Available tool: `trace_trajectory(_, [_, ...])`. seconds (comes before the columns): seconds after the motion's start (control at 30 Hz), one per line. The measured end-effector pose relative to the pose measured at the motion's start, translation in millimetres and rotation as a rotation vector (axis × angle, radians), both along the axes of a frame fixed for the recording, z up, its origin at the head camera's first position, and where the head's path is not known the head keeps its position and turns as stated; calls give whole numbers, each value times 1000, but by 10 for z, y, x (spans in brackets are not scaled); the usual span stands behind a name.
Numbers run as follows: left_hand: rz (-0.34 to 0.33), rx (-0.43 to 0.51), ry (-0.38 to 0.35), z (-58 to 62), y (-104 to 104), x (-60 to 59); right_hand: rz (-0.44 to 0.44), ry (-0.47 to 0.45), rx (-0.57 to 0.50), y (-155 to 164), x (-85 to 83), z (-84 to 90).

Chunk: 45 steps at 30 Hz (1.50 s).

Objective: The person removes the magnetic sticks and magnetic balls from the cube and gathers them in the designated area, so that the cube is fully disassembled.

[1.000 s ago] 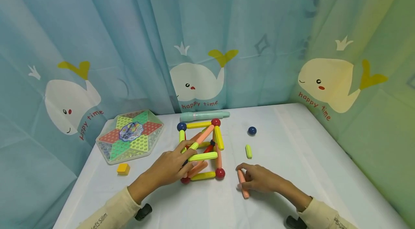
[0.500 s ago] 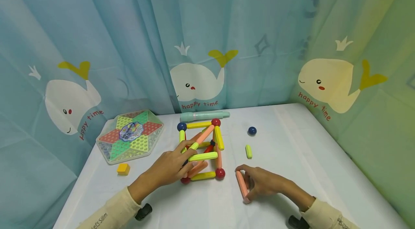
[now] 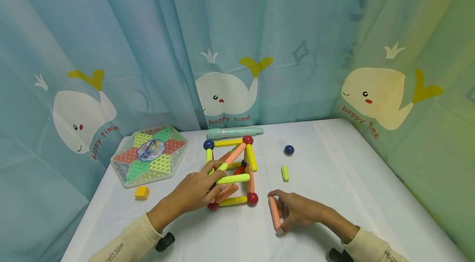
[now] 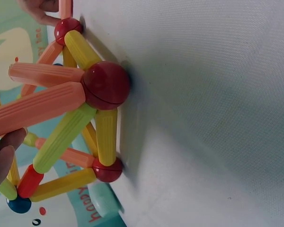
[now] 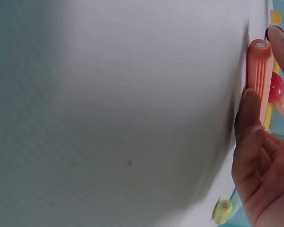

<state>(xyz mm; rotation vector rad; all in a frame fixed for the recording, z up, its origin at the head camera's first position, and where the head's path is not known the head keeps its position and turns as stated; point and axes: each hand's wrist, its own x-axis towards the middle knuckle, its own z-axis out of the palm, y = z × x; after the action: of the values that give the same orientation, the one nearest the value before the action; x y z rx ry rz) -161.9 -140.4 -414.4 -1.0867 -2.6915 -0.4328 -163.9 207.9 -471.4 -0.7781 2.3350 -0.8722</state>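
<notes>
A frame of magnetic rods and balls (image 3: 231,173) stands mid-table, made of yellow, green and orange rods with red and blue balls at its corners. My left hand (image 3: 200,190) grips its near left side, fingers curled round a green rod (image 3: 232,179). In the left wrist view a red corner ball (image 4: 105,85) rests on the table. Just right of the frame, my right hand (image 3: 297,210) pinches a loose orange rod (image 3: 274,212) between thumb and fingers; the same orange rod (image 5: 259,80) shows beside the thumb in the right wrist view.
A short green rod (image 3: 284,173) and a dark blue ball (image 3: 288,149) lie right of the frame. A teal pen-like tube (image 3: 233,132) lies behind it. A hexagonal checkers board (image 3: 149,155) and a small yellow block (image 3: 142,192) sit at left. Whale-print curtains enclose the white table (image 3: 352,179).
My right hand has lifted the orange rod off the table and shifted it slightly left toward the frame. The left hand and the frame have stayed still.
</notes>
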Motion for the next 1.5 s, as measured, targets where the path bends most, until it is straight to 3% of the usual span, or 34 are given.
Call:
trace_trajectory(0.43, [-9,-1,49,-20,12,-15,1,-33,2,-1,-1,0])
trace_trajectory(0.73, [-2,-2,22,-17,12,-13,-15,-41,-2,-17,27,24])
trace_trajectory(1.03, [-2,1,26,-10,9,-9,-7,-18,1,31,-11,164])
trace_trajectory(1.27, [-13,9,46,-17,1,-15,-60,177,-58,36,-237,388])
trace_trajectory(1.5, [3,13,18,-10,2,-1,-304,339,-212,-196,-499,588])
